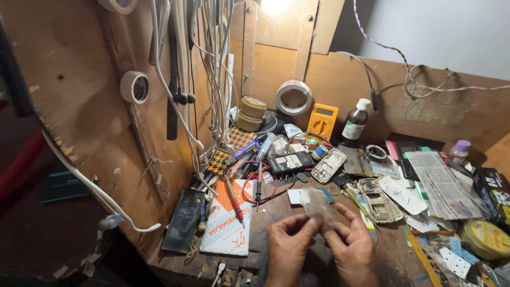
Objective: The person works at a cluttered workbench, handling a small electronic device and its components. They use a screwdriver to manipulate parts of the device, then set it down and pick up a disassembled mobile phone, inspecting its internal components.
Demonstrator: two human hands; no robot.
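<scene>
Both my hands are low in the middle of the view, fingertips together on a small clear plastic bag (317, 202) held just above the wooden workbench (276, 212). My left hand (288, 248) pinches its lower left edge. My right hand (351, 245) grips its right side, index finger stretched up along it. What is in the bag is too blurred to tell. Just beyond lie an opened phone frame (378, 199), another phone shell (329, 165) and a dark phone board (290, 161).
A yellow multimeter (321, 121) and a brown bottle (354, 123) stand at the back wall, with tape rolls (293, 97) beside them. Red and black probe leads (239, 196) cross a white packet (227, 219). Papers (441, 183), a yellow tin (486, 239) and small parts crowd the right. Cables hang on the left board.
</scene>
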